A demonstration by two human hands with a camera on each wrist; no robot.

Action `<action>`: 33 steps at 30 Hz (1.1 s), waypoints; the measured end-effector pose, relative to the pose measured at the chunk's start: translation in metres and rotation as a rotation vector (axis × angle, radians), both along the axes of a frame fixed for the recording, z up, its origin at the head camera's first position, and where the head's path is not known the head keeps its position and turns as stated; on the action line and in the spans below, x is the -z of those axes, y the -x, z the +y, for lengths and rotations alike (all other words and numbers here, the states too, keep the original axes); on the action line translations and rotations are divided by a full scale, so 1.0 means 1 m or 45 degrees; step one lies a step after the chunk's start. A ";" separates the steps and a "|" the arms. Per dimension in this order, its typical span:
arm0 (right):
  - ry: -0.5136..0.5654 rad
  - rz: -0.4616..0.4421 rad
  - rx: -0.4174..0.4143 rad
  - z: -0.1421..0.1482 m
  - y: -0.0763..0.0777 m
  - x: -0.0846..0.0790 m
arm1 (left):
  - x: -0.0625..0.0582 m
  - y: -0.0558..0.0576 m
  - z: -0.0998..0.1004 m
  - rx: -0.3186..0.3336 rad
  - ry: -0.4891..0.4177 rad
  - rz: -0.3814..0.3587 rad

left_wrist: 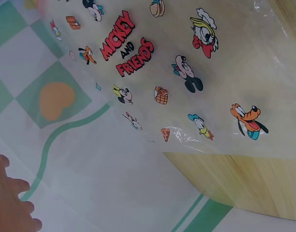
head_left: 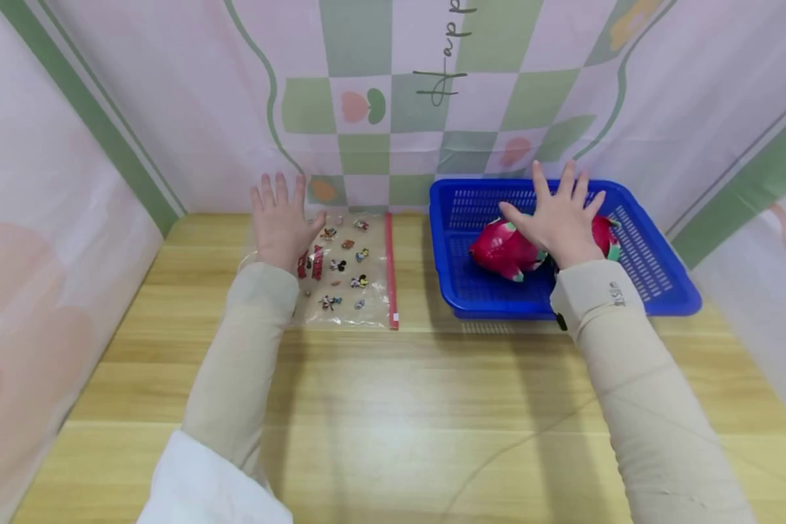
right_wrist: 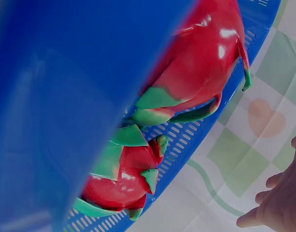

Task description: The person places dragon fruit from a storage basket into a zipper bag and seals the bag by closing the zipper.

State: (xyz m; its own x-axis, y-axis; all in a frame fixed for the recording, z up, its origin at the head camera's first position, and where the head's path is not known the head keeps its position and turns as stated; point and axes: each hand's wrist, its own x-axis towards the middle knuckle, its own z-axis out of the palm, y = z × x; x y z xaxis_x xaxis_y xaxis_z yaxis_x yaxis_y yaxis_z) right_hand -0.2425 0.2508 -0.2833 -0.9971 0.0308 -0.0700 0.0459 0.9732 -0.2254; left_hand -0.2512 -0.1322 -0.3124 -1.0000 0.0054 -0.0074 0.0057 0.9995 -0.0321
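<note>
My left hand (head_left: pixel 280 225) is spread with straight fingers over the left part of a clear zip bag (head_left: pixel 376 291), which has cartoon prints and a red slider edge. In the left wrist view the bag (left_wrist: pixel 153 53) shows "Mickey and Friends" lettering, and my left fingers (left_wrist: pixel 12 193) are at the lower left. My right hand (head_left: pixel 560 222), fingers fanned out, is over a blue plastic basket (head_left: pixel 455 302). In it lie two red dragon fruits with green tips, one to the left (head_left: pixel 504 251), the other (head_left: pixel 604 236) partly behind my hand. Neither hand holds anything.
Light wood tabletop (head_left: pixel 380 415) extends in front of the bag and basket. A patterned cloth (head_left: pixel 419 109) hangs behind the table, with more cloth along both sides. The basket's near wall (right_wrist: pixel 56 96) blocks much of the right wrist view.
</note>
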 end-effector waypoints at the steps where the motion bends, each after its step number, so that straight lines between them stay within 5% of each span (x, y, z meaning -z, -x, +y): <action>1: 0.001 0.001 0.000 0.000 0.000 0.000 | 0.000 0.000 0.000 -0.001 0.001 0.002; 22: 0.023 0.071 0.007 0.025 -0.005 0.001 | 0.005 0.000 -0.003 -0.006 0.013 -0.012; 33: 0.041 0.069 0.060 0.069 -0.014 -0.003 | 0.018 0.000 0.016 0.090 -0.012 0.124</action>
State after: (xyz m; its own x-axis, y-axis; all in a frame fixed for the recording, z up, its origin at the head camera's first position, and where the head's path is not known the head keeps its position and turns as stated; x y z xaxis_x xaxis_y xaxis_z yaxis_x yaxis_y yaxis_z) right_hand -0.2284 0.3201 -0.2802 -0.9969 0.0764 -0.0177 0.0784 0.9625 -0.2597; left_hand -0.2513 -0.1159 -0.3302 -0.9930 0.0757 0.0904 0.0735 0.9969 -0.0269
